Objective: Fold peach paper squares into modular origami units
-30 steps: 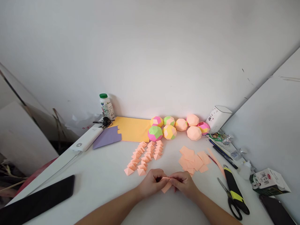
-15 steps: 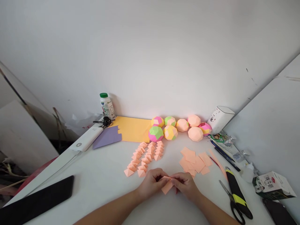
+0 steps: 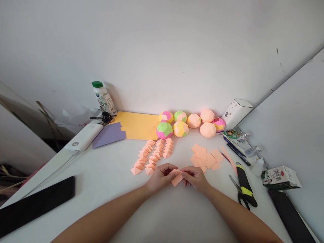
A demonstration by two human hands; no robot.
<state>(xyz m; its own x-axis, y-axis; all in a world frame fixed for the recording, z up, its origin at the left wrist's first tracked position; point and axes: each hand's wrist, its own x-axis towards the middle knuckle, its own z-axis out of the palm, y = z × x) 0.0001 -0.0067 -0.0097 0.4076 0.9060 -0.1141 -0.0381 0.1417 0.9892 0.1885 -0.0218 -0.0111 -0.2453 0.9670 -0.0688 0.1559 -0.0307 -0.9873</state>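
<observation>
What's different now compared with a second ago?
Mainly the view: the desk's things sit higher in the picture, so the head camera seems to have tipped downward. Nothing was taken up or let go: the left hand and right hand still hold the peach paper piece. The loose peach squares, paper balls and scissors lie as before.

View tipped lower; more forearm point(image 3: 118, 210) showing behind both hands point(image 3: 159, 179).

The head-worn camera faces forward and down across the nearby table point(image 3: 101, 168) toward the wall point(image 3: 162, 54).
</observation>
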